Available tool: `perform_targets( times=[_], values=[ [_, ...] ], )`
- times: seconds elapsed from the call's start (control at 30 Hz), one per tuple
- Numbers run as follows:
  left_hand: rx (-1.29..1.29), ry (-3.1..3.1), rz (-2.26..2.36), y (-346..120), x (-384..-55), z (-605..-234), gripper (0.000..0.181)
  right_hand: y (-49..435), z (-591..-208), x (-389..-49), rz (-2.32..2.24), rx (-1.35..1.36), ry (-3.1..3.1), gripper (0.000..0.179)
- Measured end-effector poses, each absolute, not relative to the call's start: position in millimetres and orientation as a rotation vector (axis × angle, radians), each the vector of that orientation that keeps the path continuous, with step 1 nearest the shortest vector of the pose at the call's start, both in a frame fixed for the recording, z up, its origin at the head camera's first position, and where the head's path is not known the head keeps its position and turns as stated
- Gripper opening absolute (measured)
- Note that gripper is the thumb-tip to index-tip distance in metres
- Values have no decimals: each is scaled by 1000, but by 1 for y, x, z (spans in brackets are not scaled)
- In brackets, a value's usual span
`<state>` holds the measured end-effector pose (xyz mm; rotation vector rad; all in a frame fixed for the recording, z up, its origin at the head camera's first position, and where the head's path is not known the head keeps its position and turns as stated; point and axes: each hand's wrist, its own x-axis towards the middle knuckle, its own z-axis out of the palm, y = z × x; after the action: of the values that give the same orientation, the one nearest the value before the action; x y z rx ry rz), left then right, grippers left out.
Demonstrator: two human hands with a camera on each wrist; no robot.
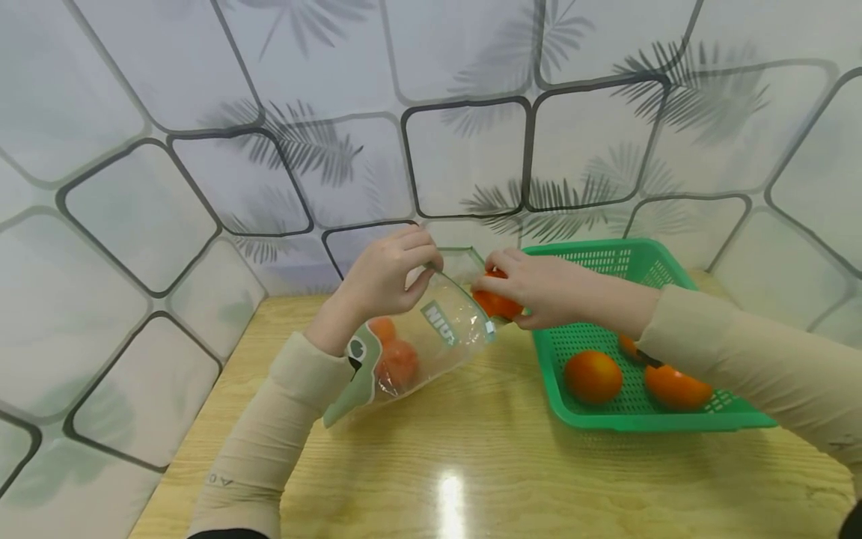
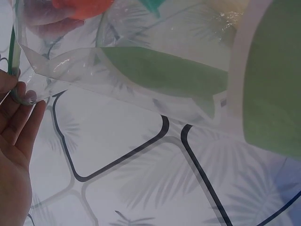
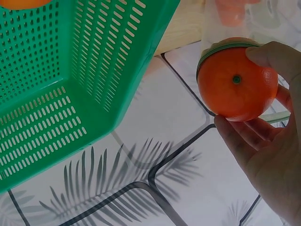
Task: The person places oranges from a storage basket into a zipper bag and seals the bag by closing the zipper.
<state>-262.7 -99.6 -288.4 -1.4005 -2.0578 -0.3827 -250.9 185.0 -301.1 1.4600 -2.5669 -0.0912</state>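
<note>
My left hand (image 1: 393, 273) pinches the green-edged rim of a clear zip bag (image 1: 438, 359) with a slider at its corner. Inside the bag's lower left lie orange fruits (image 1: 397, 365), blurred by the plastic. At the bag's mouth my right hand (image 1: 532, 288) grips an orange (image 3: 237, 82), fingers and thumb wrapped about its sides. In the right wrist view the bag's green edge runs across the top of that orange. The left wrist view shows the left fingertips (image 2: 29, 96) on the bag's edge.
A green slotted basket (image 1: 559, 397) stands on the wooden table (image 1: 404, 471) at the right, holding several oranges (image 1: 594, 376). The right forearm passes over it. Behind the table rises a wall (image 1: 465, 161) patterned with leaves and dark outlines.
</note>
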Motion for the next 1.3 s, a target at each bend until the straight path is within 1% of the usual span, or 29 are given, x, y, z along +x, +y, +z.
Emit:
perform_targets(
  times=[0.4, 0.87, 1.13, 1.3],
  values=[
    [-1405, -2048, -384, -100, -261, -290, 14, 186, -303, -251, -84, 1481, -2558, 59],
    [-1396, -2044, -403, -101, -263, -290, 15, 192, -305, -250, -138, 1443, -2611, 73],
    [-1396, -2034, -394, -101, -265, -288, 14, 197, -306, -250, -222, 1419, -2613, 76],
    [-1398, -2033, -386, -100, -267, -289, 14, 202, -307, -249, -248, 1407, -2626, 73]
  ],
)
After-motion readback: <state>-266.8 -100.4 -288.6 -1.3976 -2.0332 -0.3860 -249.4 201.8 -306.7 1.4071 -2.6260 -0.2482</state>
